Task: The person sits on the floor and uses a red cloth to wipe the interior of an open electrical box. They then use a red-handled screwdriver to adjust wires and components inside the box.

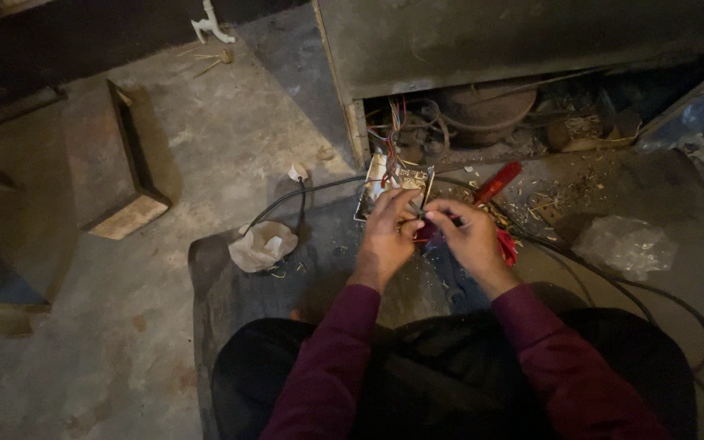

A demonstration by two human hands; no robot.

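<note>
My left hand (388, 230) and my right hand (470, 236) meet in front of me over a small electrical board (378, 184) that lies on the floor. Thin coloured wires (393, 134) run up from the board into the open base of an appliance (482, 110). Both hands pinch something thin and dark between the fingertips, probably a wire; I cannot make it out clearly. A red-handled screwdriver (496, 182) lies just beyond my right hand. Something red (507, 247) shows under my right hand.
A black cable (287, 200) curves left from the board past a crumpled white paper (262, 244). Another black cable (678, 314) loops at the right near a clear plastic bag (625, 244). A wooden block (120, 163) stands at the left. Debris litters the floor.
</note>
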